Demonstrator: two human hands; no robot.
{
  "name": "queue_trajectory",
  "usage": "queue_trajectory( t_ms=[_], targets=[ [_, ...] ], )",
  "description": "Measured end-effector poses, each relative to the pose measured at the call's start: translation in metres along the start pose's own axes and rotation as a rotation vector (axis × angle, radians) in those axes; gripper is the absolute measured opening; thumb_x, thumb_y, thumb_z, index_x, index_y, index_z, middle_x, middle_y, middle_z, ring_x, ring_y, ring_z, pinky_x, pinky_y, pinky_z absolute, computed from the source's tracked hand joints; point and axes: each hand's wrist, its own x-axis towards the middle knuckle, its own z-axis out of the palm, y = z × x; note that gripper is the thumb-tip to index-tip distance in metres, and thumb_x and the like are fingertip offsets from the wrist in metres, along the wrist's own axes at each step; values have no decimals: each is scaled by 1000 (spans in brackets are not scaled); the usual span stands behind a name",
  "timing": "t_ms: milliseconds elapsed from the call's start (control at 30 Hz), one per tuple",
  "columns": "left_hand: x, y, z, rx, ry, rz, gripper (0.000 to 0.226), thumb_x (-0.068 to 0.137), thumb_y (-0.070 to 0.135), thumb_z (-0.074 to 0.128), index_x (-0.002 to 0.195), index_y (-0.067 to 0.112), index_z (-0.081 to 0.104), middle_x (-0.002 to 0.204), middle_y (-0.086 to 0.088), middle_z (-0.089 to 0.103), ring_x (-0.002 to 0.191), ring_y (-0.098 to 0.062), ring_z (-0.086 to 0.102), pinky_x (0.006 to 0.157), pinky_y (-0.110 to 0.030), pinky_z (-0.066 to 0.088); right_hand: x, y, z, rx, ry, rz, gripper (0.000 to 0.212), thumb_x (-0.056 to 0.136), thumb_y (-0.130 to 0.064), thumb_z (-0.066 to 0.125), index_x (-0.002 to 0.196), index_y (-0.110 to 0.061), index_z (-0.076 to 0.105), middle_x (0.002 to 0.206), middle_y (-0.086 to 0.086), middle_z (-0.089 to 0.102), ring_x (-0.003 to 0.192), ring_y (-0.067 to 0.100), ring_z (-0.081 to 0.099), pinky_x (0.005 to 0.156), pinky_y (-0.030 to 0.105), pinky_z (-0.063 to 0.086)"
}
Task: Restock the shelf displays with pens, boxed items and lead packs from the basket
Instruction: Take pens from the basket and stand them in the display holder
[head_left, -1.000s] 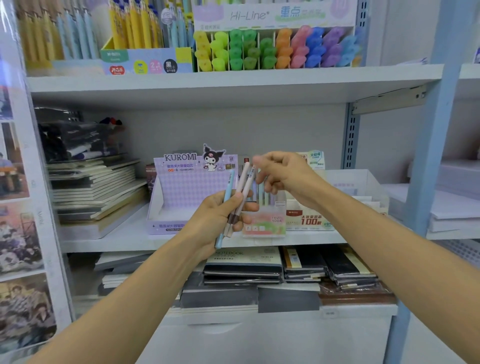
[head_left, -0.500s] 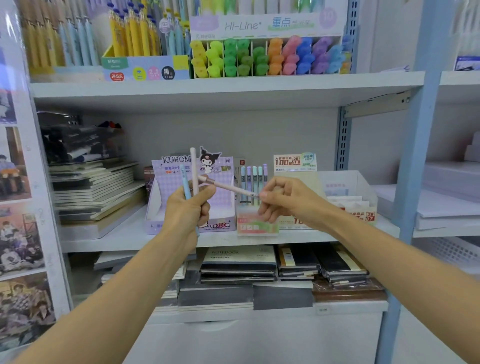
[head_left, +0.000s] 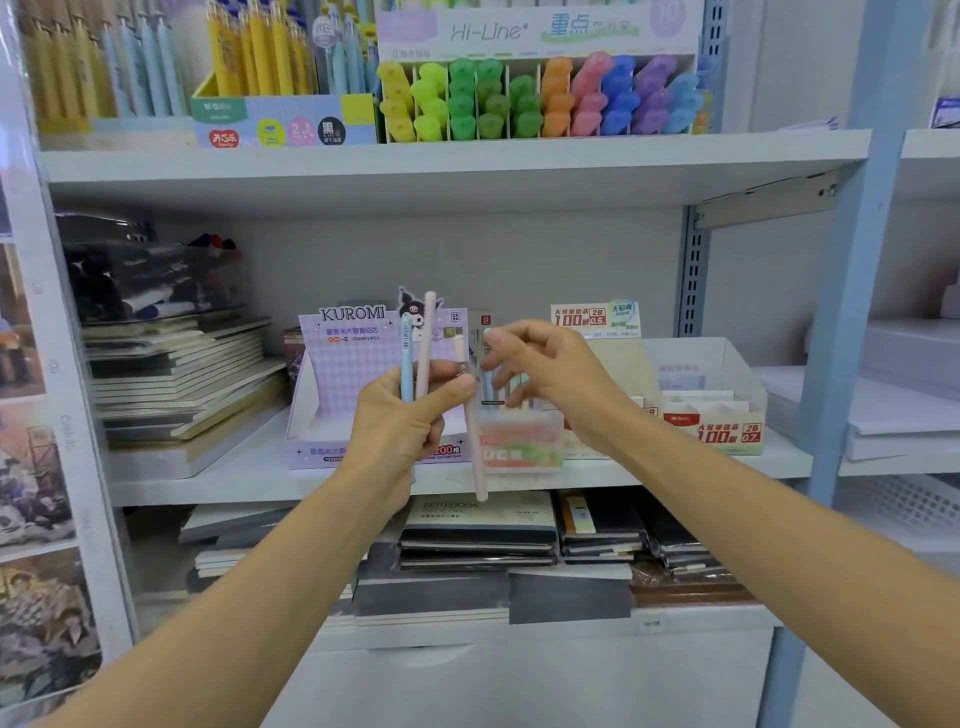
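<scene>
My left hand grips three slim pens in front of the middle shelf. A light blue pen and a pale pink pen stand upright from the fist. A second pale pink pen hangs nearly vertical under my thumb. My right hand hovers just right of that pen's top end, its fingers loosely curled and blurred, with nothing seen in them. Behind my hands stands a small pastel pen display, partly hidden.
A purple Kuromi lead box stands left of the pen display, and a white lead-pack tray right of it. Stacked notebooks fill the shelf's left side. Highlighters and pens line the top shelf. A blue upright bounds the right.
The pink pen that my right hand pinched and held sideways now hangs vertical at my left thumb. My right hand has let go and lifted slightly.
</scene>
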Motion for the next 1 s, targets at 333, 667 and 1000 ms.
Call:
queue_trajectory(
  t_ms=[333, 667, 1000],
  targets=[
    [18, 4, -13, 42, -3, -100, 19, 97, 19, 50, 98, 12, 68, 84, 0, 69, 40, -10, 36, 35, -19, 26, 46, -26, -19, -63, 223, -151, 9, 98, -13, 55, 98, -6, 61, 84, 16, 72, 65, 19, 68, 59, 24, 57],
    [24, -4, -20, -60, -230, -168, 24, 103, 26, 45, 117, 23, 63, 72, -7, 69, 48, -14, 58, 39, -18, 43, 73, 33, -25, -490, 299, -106, 7, 99, -12, 52, 101, -9, 58, 89, 12, 70, 74, 16, 71, 68, 28, 60],
    [36, -16, -32, -70, -313, -242, 29, 104, 16, 39, 123, 11, 60, 74, -7, 64, 35, -10, 38, 31, -17, 24, 87, 28, -28, -642, 36, -42, 10, 99, -14, 52, 100, -9, 60, 87, 11, 72, 74, 16, 72, 67, 22, 59]
  ],
)
